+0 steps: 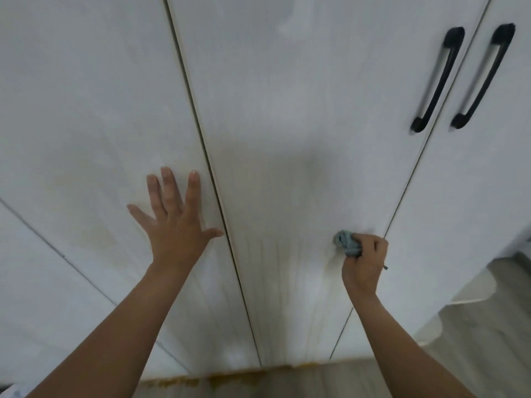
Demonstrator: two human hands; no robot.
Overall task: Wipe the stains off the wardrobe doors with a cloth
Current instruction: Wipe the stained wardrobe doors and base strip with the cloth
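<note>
**Cloth on the middle door, streaks waiting below**

We are facing the white wardrobe doors (474,211), and we are taking the middle door (287,124) as our marker. Pale yellowish streaks (273,305) are running down its lower part to the bottom edge, and a fainter yellow patch is showing on the left door (86,110) beside it. Two black handles (438,81) are sitting by its upper right edge.

Our left hand (175,222) is lying flat on the left door, just beyond the middle door's left seam, with fingers straight and spread and nothing in it. Our right hand (363,259) is curling round a bunched blue-grey cloth (346,244) and pressing it against the middle door near its right edge.

By our judgement, we are best off working down along the streaks with firm pressure. We should also be turning the wad to a clean face as it soils.
</note>
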